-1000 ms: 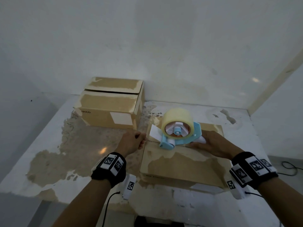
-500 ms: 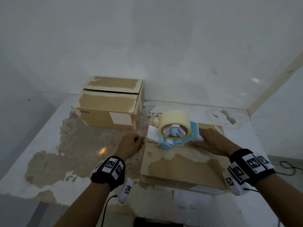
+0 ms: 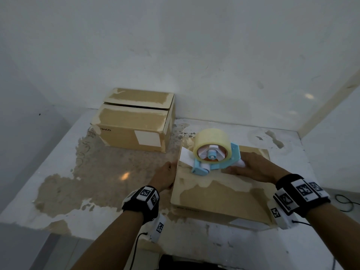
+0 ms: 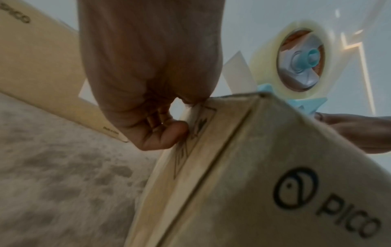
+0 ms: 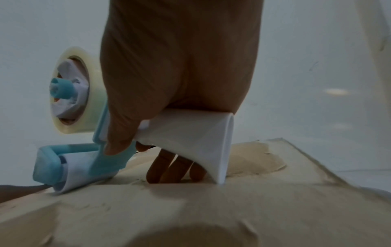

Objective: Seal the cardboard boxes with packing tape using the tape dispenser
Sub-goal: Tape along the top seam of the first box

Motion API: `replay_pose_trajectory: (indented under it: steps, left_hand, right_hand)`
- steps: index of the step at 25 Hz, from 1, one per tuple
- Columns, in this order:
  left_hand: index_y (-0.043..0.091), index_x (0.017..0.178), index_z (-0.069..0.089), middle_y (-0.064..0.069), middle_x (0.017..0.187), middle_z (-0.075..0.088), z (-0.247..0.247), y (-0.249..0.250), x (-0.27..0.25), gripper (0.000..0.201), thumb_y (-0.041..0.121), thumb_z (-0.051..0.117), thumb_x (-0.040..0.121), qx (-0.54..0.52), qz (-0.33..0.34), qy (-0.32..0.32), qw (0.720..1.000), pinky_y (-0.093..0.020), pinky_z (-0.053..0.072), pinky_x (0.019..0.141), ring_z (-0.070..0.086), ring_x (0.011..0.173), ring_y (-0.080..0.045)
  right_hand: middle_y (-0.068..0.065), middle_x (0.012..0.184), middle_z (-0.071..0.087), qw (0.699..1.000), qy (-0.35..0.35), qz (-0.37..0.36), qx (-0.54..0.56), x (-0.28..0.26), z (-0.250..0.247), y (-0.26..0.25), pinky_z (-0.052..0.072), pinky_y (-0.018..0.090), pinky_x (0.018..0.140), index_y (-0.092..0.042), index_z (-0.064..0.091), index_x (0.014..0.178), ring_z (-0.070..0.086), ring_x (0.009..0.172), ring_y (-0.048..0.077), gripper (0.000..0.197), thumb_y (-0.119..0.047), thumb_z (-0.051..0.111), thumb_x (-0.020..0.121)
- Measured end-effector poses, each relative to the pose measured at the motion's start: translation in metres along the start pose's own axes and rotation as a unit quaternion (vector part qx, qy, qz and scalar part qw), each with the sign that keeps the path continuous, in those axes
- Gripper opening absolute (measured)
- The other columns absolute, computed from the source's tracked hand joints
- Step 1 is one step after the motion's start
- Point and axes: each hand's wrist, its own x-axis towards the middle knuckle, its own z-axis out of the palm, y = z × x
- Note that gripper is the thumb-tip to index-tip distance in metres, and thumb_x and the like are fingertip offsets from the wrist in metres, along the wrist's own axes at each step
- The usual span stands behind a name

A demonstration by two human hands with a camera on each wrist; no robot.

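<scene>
Since a second ago, my left hand (image 3: 165,177) has slid against the near box (image 3: 220,193) side, pinching the tape end; my right hand (image 3: 253,168) grips the tape dispenser (image 3: 214,154) on its lid. Sealing has barely begun; the far box (image 3: 134,123) looks untaped.

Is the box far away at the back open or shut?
Shut but unsealed: the back box's flaps lie flat with a dark gap between them.

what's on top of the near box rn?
The tape dispenser sits on the near box, its handle gripped by the right hand. The left hand holds the box's left edge. The seam under the dispenser is covered.
</scene>
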Motion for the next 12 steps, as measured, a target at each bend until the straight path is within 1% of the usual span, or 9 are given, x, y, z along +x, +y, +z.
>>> replay_pose_trajectory:
  steps: [1, 2, 3, 5, 6, 7, 9, 11, 12]
  left_hand:
    - [0.012, 0.096, 0.048, -0.014, 0.094, 0.063, 0.002, -0.004, 0.001, 0.048, 0.055, 0.027, 0.096, -0.018, -0.016, -0.008, 1.0, -0.042, 0.057, 0.075, 0.065, 0.081, -0.029]
    - [0.013, 0.095, 0.046, -0.014, 0.095, 0.061, 0.003, -0.004, -0.001, 0.043, 0.053, 0.029, 0.097, -0.029, -0.022, -0.006, 0.999, -0.043, 0.056, 0.076, 0.064, 0.083, -0.03]
    - [0.014, 0.095, 0.044, -0.013, 0.094, 0.06, 0.003, -0.004, -0.002, 0.037, 0.048, 0.033, 0.098, -0.03, -0.021, 0.007, 0.999, -0.04, 0.055, 0.072, 0.062, 0.082, -0.029]
    - [0.013, 0.094, 0.045, -0.005, 0.085, 0.058, 0.001, -0.005, -0.004, 0.024, 0.037, 0.043, 0.098, -0.026, 0.013, 0.083, 0.996, -0.034, 0.047, 0.068, 0.058, 0.08, -0.026]
    - [0.013, 0.095, 0.048, -0.001, 0.084, 0.057, 0.001, -0.007, -0.005, 0.019, 0.032, 0.044, 0.098, -0.032, 0.045, 0.128, 0.99, -0.033, 0.045, 0.069, 0.057, 0.082, -0.024]
    - [0.014, 0.098, 0.053, 0.002, 0.086, 0.057, 0.002, -0.011, -0.007, 0.018, 0.029, 0.043, 0.099, -0.038, 0.082, 0.148, 0.985, -0.032, 0.045, 0.074, 0.057, 0.086, -0.022]
    - [0.019, 0.117, 0.056, 0.005, 0.104, 0.056, 0.007, -0.016, -0.012, 0.029, 0.033, 0.036, 0.102, -0.019, 0.143, 0.102, 0.984, -0.032, 0.044, 0.087, 0.054, 0.099, -0.015]
    - [0.03, 0.139, 0.044, 0.005, 0.122, 0.052, 0.016, -0.024, -0.014, 0.042, 0.042, 0.027, 0.102, 0.009, 0.146, 0.038, 0.988, -0.034, 0.039, 0.099, 0.049, 0.113, -0.014]
    - [0.033, 0.143, 0.038, 0.003, 0.127, 0.05, 0.018, -0.024, -0.015, 0.044, 0.044, 0.025, 0.102, 0.01, 0.138, 0.027, 0.99, -0.033, 0.037, 0.101, 0.047, 0.117, -0.015]
  right_hand:
    - [-0.002, 0.121, 0.064, 1.0, -0.003, -0.001, -0.007, 0.001, 0.001, 0.001, 0.05, 0.041, 0.095, -0.03, 0.055, 0.123, 0.061, 0.103, 0.017, 0.033, -0.046, 0.052, 0.095]
    - [-0.001, 0.122, 0.064, 1.0, -0.004, -0.006, -0.014, 0.001, 0.002, 0.002, 0.05, 0.041, 0.095, -0.029, 0.055, 0.124, 0.061, 0.104, 0.018, 0.034, -0.046, 0.051, 0.095]
    - [-0.001, 0.123, 0.064, 1.0, -0.007, -0.01, -0.017, 0.0, 0.001, -0.001, 0.049, 0.04, 0.096, -0.029, 0.055, 0.125, 0.06, 0.105, 0.018, 0.037, -0.049, 0.05, 0.094]
    - [-0.003, 0.124, 0.062, 0.999, -0.01, -0.019, -0.031, -0.001, 0.0, -0.004, 0.049, 0.036, 0.096, -0.029, 0.055, 0.126, 0.059, 0.106, 0.016, 0.057, -0.067, 0.04, 0.086]
    - [-0.004, 0.123, 0.062, 0.999, -0.01, -0.024, -0.041, 0.0, -0.001, -0.005, 0.049, 0.035, 0.095, -0.029, 0.055, 0.126, 0.059, 0.105, 0.015, 0.07, -0.078, 0.034, 0.08]
    - [-0.005, 0.121, 0.062, 0.999, -0.01, -0.024, -0.047, 0.0, -0.002, -0.004, 0.049, 0.035, 0.094, -0.03, 0.054, 0.125, 0.059, 0.103, 0.015, 0.078, -0.084, 0.028, 0.075]
    - [-0.003, 0.118, 0.063, 0.998, -0.007, -0.018, -0.053, 0.0, -0.003, -0.004, 0.05, 0.036, 0.093, -0.029, 0.054, 0.123, 0.059, 0.1, 0.015, 0.073, -0.08, 0.029, 0.077]
    - [-0.001, 0.118, 0.063, 0.998, -0.009, -0.025, -0.057, -0.001, -0.002, -0.006, 0.05, 0.038, 0.092, -0.027, 0.054, 0.122, 0.058, 0.099, 0.016, 0.057, -0.065, 0.035, 0.085]
    - [0.0, 0.118, 0.062, 0.997, -0.009, -0.037, -0.063, -0.002, -0.001, -0.006, 0.05, 0.038, 0.092, -0.026, 0.055, 0.122, 0.058, 0.1, 0.017, 0.051, -0.059, 0.038, 0.088]
